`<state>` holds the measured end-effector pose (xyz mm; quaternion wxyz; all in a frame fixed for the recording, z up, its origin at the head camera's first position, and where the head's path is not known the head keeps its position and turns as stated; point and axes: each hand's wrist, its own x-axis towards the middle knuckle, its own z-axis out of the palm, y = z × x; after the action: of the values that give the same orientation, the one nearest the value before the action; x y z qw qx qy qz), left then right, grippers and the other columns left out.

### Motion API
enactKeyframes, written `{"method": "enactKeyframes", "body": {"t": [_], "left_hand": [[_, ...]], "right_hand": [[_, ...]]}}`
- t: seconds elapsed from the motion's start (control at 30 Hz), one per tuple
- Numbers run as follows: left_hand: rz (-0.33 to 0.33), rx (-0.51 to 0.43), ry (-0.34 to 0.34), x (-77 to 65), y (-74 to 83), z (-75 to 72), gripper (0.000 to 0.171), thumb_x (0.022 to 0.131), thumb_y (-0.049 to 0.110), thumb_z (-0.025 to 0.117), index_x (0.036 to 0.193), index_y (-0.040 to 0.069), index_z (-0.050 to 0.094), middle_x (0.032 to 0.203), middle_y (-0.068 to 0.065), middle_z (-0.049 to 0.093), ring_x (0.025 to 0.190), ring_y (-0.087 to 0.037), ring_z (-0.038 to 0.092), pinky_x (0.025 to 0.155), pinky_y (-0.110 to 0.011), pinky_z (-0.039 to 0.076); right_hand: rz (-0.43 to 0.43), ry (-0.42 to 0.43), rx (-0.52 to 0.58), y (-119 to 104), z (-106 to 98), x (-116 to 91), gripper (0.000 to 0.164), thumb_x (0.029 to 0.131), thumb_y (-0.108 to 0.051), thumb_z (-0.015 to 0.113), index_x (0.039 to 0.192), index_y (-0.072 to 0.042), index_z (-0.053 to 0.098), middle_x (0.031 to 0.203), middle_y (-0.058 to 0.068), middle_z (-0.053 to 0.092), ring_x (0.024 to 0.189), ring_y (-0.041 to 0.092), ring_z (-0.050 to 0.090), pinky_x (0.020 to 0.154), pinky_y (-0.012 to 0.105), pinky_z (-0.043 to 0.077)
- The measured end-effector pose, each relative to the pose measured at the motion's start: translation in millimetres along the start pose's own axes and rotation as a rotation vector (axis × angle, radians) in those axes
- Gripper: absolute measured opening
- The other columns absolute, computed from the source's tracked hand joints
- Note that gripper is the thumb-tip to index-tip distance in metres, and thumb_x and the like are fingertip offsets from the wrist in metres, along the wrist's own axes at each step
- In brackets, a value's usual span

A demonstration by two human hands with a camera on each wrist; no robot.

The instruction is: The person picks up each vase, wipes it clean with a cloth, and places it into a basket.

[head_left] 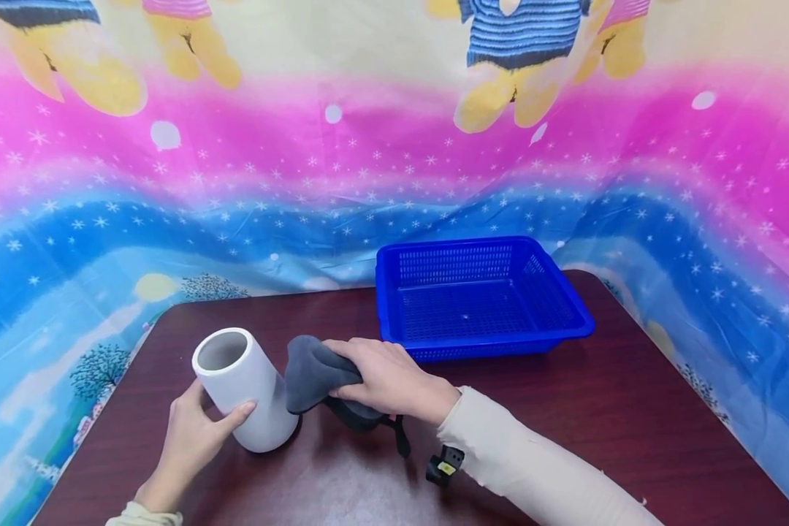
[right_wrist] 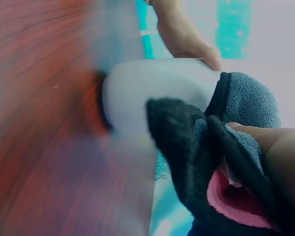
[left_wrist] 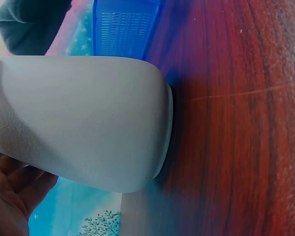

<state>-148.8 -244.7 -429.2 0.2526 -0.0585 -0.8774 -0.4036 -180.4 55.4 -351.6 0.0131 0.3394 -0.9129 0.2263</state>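
A white ceramic vase [head_left: 263, 409] with a round open mouth has its base at the tabletop, on the left in the head view. My left hand [head_left: 193, 438] grips its upper side, thumb in front and fingers behind. A bunched dark grey cloth [head_left: 318, 372] hangs from my right hand [head_left: 391, 376], close beside the vase's right side. In the right wrist view the cloth [right_wrist: 250, 101] looks fuzzy with dark edging, and a pink piece [right_wrist: 219, 196] shows within its folds. Whether the cloth touches the vase, I cannot tell.
A blue plastic basket [head_left: 486, 343] with perforated walls stands at the back right of the dark red-brown wooden table [head_left: 605, 409]. Behind the table hangs a colourful printed curtain [head_left: 302, 161]. A small black device [head_left: 443, 466] sits by the right wrist.
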Motion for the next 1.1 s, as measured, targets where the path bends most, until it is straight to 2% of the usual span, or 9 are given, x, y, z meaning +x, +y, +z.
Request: {"method": "enactKeyframes", "body": {"t": [0.4, 0.63, 1.1], "left_hand": [[0.0, 0.005, -0.003, -0.1, 0.4, 0.0, 0.06, 0.067, 0.012, 0.09, 0.119, -0.002, 0.064, 0.098, -0.021, 0.075, 0.079, 0.012, 0.055, 0.061, -0.014, 0.046], [0.011, -0.004, -0.003, 0.2, 0.1, 0.4, 0.059, 0.067, 0.011, 0.09, 0.119, -0.003, 0.063, 0.097, -0.021, 0.075, 0.079, 0.012, 0.056, 0.061, -0.012, 0.047], [0.003, -0.001, -0.003, 0.5, -0.5, 0.4, 0.061, 0.068, 0.012, 0.09, 0.121, -0.001, 0.063, 0.1, -0.021, 0.074, 0.081, 0.014, 0.055, 0.062, -0.009, 0.044]], "right_hand": [[-0.006, 0.03, 0.045, -8.3, -12.2, 5.9, 0.053, 0.09, -0.042, 0.076, 0.138, -0.033, 0.055, 0.101, -0.01, 0.066, 0.088, 0.007, 0.059, 0.067, 0.024, 0.049], [-0.018, 0.03, 0.043, -14.5, -12.7, 12.1, 0.055, 0.09, -0.043, 0.075, 0.14, -0.033, 0.055, 0.105, -0.01, 0.068, 0.09, 0.007, 0.06, 0.069, 0.024, 0.049], [-0.025, 0.005, 0.025, -19.0, -8.5, 25.2, 0.05, 0.09, -0.043, 0.075, 0.135, -0.033, 0.056, 0.101, -0.011, 0.067, 0.086, 0.006, 0.058, 0.063, 0.021, 0.047]]}}
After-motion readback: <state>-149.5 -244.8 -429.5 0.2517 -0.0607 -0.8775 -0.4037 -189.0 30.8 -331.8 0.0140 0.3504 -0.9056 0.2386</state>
